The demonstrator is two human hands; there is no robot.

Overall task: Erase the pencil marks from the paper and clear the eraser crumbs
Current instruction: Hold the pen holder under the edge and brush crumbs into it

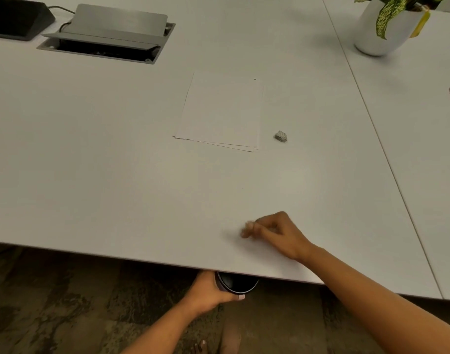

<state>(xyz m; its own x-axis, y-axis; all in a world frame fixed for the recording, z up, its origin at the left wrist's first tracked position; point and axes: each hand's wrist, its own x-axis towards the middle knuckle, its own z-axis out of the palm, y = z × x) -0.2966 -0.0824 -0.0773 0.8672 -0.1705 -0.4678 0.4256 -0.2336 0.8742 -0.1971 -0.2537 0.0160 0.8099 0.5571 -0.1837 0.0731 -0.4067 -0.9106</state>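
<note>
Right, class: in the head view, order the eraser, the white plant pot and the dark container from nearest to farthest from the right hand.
From the right hand:
1. The dark container, under the table edge, in the left hand.
2. The eraser, mid-table ahead.
3. The white plant pot, far right.

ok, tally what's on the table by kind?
Paper stack: 1
Eraser: 1
Potted plant: 1
Black device: 1
Open cable hatch: 1
Total: 5, not counting the dark cup the left hand holds below the table edge.

white paper (220, 111), grey eraser (281, 136), black cup (236, 284)
</note>
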